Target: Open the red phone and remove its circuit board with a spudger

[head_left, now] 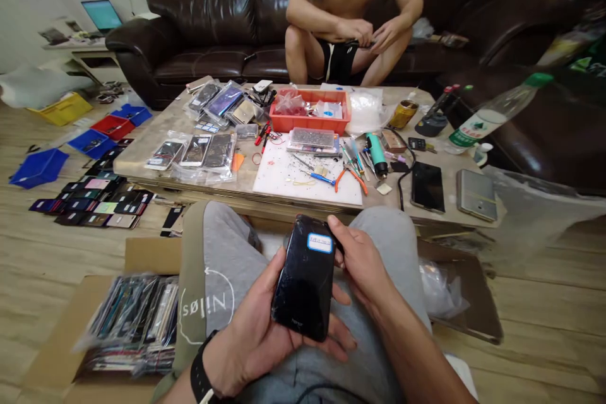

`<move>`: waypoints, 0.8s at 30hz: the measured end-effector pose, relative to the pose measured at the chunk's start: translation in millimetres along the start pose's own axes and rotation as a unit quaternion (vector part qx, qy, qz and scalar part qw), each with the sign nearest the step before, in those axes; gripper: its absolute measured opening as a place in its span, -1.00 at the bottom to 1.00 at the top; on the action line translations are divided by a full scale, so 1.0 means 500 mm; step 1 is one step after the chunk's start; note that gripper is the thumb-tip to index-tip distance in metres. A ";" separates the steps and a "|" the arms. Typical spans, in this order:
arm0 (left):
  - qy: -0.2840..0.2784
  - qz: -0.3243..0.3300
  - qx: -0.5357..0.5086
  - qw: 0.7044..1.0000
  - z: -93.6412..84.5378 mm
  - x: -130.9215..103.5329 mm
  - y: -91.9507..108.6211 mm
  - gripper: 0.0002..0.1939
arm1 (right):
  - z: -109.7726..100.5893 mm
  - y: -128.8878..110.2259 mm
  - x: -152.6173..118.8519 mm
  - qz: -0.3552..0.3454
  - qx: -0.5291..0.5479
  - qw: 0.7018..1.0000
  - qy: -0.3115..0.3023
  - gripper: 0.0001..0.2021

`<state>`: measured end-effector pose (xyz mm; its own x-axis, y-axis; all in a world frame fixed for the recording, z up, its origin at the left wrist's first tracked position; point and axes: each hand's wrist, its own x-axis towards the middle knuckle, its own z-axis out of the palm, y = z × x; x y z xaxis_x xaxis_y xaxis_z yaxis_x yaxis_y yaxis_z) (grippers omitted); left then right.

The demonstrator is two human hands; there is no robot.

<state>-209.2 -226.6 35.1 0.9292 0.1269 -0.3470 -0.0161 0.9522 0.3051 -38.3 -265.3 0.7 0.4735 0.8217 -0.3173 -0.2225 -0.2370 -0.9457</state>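
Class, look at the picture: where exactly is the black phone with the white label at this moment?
In the head view, the black phone sits low and centre, above the person's lap, cradled in the left hand and gripped near its labelled top by the right hand, just before the table.

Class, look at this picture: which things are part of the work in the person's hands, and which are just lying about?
In hand: black phone, left hand, right hand.

Lying about: orange tray, pliers, plastic bottle, boxed phone stack, blue bins.

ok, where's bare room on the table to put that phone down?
Bare tabletop lies between the white mat and the bagged phones, and between the black phone and grey phone. The tool cluster and the back row by the orange tray are crowded.
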 end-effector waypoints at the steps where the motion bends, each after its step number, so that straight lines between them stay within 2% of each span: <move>1: 0.003 0.002 0.005 1.000 0.003 -0.001 0.000 -0.12 | 0.001 -0.001 0.000 -0.001 0.001 1.000 0.000 -0.37; 5: 0.026 0.018 0.016 0.999 0.008 0.001 0.001 -0.21 | 0.001 -0.008 -0.001 -0.009 -0.002 1.000 0.004 -0.38; 8: 0.126 0.062 0.063 0.988 0.000 0.004 0.001 -0.42 | -0.002 -0.016 -0.004 -0.023 -0.018 1.000 0.005 -0.37; 10: 0.189 0.122 0.129 0.966 -0.010 0.007 0.003 -0.57 | -0.005 -0.020 -0.006 -0.038 -0.035 0.999 -0.001 -0.35; 11: 0.203 0.151 0.163 0.954 -0.015 0.009 0.004 -0.60 | -0.006 -0.021 -0.007 -0.045 -0.044 0.998 -0.005 -0.35; 13: 0.201 0.185 0.214 0.938 -0.023 0.011 0.006 -0.59 | -0.006 -0.022 -0.008 -0.055 -0.058 0.997 -0.012 -0.35; 16: 0.199 0.198 0.248 0.927 -0.030 0.013 0.008 -0.57 | -0.004 -0.022 -0.009 -0.062 -0.066 0.996 -0.017 -0.35; 24: 0.211 0.208 0.258 0.919 -0.032 0.013 0.007 -0.60 | 0.000 -0.030 -0.014 -0.063 -0.066 0.995 -0.029 -0.34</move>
<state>-209.0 -218.0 19.5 0.6541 0.6514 -0.3845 -0.0598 0.5513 0.8322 -38.4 -267.5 17.3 0.4399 0.8765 -0.1955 -0.0500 -0.1935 -0.9798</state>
